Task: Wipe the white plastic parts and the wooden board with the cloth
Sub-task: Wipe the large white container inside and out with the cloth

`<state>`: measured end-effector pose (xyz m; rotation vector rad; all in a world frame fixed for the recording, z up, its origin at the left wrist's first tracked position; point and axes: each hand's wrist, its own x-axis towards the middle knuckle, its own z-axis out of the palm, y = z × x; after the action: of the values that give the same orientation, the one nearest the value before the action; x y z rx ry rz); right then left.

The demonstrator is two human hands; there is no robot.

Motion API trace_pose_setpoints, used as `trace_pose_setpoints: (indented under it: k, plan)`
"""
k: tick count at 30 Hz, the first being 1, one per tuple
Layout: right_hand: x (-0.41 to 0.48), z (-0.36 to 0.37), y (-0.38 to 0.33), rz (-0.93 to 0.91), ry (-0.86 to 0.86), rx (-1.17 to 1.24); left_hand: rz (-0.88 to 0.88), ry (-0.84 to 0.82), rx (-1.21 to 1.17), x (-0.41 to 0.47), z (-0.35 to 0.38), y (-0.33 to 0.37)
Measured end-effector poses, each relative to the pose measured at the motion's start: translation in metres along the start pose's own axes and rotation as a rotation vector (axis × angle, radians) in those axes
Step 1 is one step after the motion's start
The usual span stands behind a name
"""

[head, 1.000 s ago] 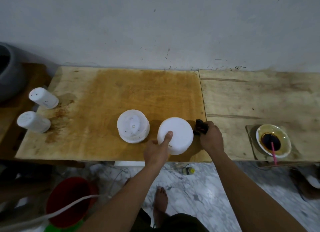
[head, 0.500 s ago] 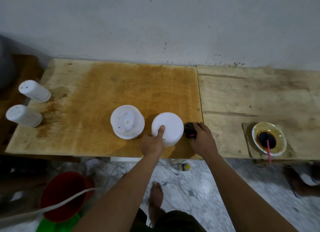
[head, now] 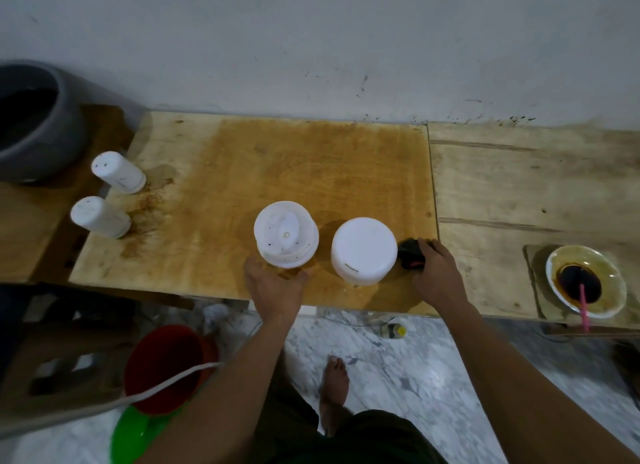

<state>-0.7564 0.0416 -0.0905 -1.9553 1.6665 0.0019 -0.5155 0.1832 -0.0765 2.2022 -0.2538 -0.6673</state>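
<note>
Now | white cylinders [head: 117, 172] at left edge of wooden board [head: 311, 165], seemingly queued | left hand [head: 273, 287] spread, empty, at hollow white part [head: 286, 234] near front edge, likely to steady it | white cap [head: 363, 250] beside | right hand [head: 438, 273] grasps dark cloth [head: 410, 254], front-right corner, ready to wipe

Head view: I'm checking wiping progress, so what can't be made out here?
- The cloth: mostly covered by the right hand gripping it, head view.
- The left hand: contact with the ribbed white part is too blurred to tell.
- The grey basin: cut off by the left edge, inside too dark.
</note>
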Motion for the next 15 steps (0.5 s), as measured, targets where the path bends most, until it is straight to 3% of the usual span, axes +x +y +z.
trace_pose_setpoints:
  k: [3, 15]
  plan:
    - [0.002, 0.000, 0.000, -0.012, 0.001, 0.013, 0.145, -0.067, 0.016, 0.011, -0.001, 0.001]
    - [0.002, -0.013, -0.015, -0.004, 0.009, -0.015, 0.207, -0.014, -0.016, 0.030, 0.005, 0.014]
